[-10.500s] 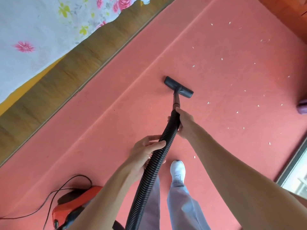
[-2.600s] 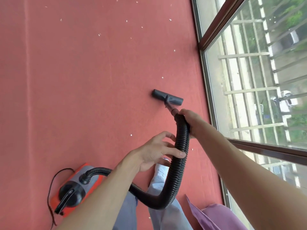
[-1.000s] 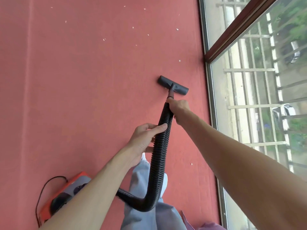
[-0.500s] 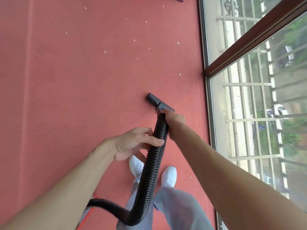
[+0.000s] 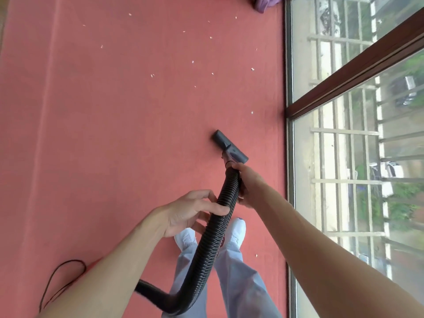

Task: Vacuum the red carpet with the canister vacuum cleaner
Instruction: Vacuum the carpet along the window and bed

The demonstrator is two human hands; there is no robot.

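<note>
The red carpet (image 5: 119,125) fills most of the view, with several white crumbs (image 5: 152,75) scattered ahead. The dark grey floor nozzle (image 5: 230,146) rests on the carpet near the window. A black ribbed hose (image 5: 207,246) runs back from it and curves off to the lower left. My right hand (image 5: 246,182) grips the hose's top end just behind the nozzle. My left hand (image 5: 192,211) is wrapped around the hose a little lower down. The vacuum's canister is hidden behind my left arm.
A floor-to-ceiling window with a brown frame (image 5: 353,72) borders the carpet on the right. A purple cloth (image 5: 266,3) lies at the far top by the glass. The black power cord (image 5: 60,281) loops at lower left. My white shoes (image 5: 236,230) stand under the hose.
The nozzle slid a little toward the window and nearer to me. My view shifted, so the purple cloth shows at the top and the power cord at lower left. Both hands kept their grip.
</note>
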